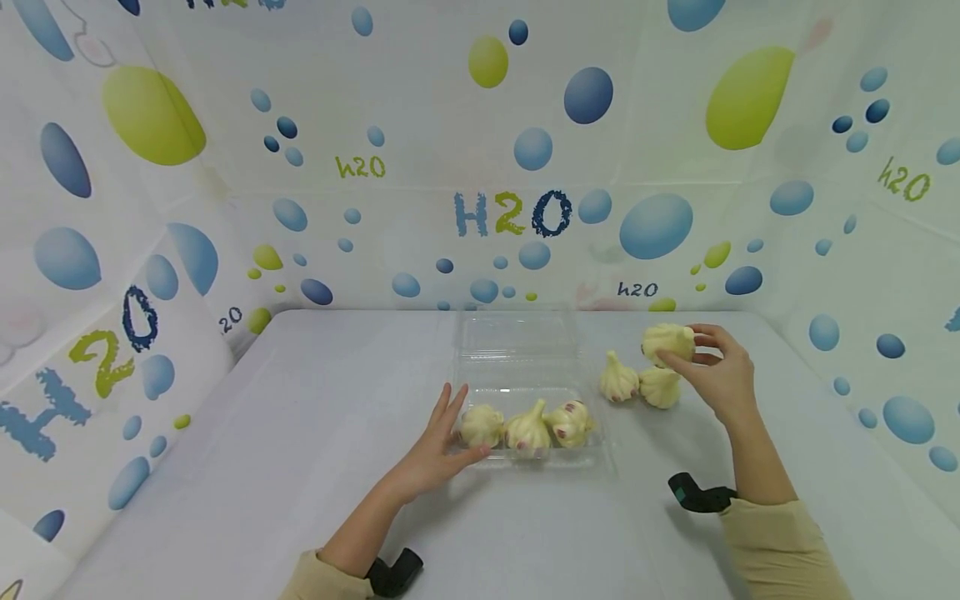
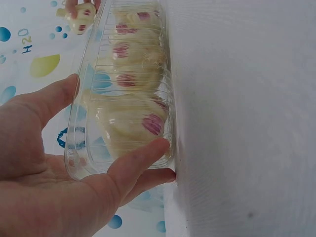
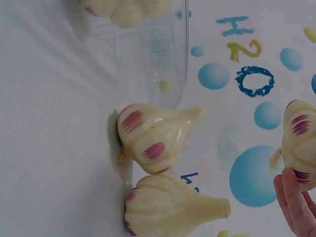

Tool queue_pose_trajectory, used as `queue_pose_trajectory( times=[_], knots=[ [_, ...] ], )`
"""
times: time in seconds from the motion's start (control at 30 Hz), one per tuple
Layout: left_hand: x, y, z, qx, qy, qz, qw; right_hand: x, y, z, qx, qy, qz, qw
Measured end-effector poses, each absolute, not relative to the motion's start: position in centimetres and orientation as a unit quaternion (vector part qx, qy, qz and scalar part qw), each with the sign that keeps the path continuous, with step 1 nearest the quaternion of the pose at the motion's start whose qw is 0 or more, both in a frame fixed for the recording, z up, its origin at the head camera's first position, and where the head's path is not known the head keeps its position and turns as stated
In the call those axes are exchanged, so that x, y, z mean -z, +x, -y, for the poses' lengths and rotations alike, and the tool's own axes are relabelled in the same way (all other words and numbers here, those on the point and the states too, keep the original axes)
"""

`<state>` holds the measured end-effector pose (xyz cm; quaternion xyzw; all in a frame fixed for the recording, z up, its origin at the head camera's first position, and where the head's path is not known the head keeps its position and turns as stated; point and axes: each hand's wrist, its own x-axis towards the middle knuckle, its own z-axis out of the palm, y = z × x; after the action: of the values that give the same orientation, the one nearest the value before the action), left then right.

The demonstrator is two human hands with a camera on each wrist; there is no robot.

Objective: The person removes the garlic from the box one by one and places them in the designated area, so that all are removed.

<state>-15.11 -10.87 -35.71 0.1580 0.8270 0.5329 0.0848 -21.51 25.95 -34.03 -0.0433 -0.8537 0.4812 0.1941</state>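
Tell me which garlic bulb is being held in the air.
The bulb in the right hand: two others rest on the table, and three sit in the box.

You work in a small screened-off setup, seemingly for recording: creased "H2O" bubble-print sheeting [image 1: 420, 108] hangs beyond your left hand [image 1: 431, 454] and right hand [image 1: 723, 375], a white worktop [image 1: 322, 392] lies beneath, and each wrist wears a black camera [image 1: 699, 495].

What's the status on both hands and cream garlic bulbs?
Right hand holding one cream, purple-marked garlic bulb aloft. Left hand touching clear rectangular plastic box, three bulbs inside. Two more bulbs beside box; nothing seen blocking the way in.
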Motion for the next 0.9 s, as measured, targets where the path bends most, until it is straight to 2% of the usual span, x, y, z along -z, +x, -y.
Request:
queue_pose_trajectory(
  times=[0.17,0.33,0.63,0.77,0.9],
  knots=[
    [35.5,-15.0,10.9,-0.531,0.160,-0.828,0.083,35.3,-22.3,-27.5,-0.490,-0.072,0.844,0.205],
    [36.2,-15.4,11.0,-0.526,0.160,-0.831,0.081,35.0,-21.8,-28.0,-0.483,-0.095,0.846,0.204],
    [39.4,-17.3,11.5,-0.512,0.162,-0.841,0.073,35.3,-21.6,-29.4,-0.494,-0.125,0.838,0.195],
    [39.1,-17.1,11.5,-0.512,0.162,-0.841,0.072,37.2,-23.0,-31.1,-0.516,-0.131,0.824,0.192],
    [37.6,-16.2,11.2,-0.523,0.160,-0.834,0.076,40.9,-25.6,-33.9,-0.504,-0.143,0.829,0.193]
  ],
)
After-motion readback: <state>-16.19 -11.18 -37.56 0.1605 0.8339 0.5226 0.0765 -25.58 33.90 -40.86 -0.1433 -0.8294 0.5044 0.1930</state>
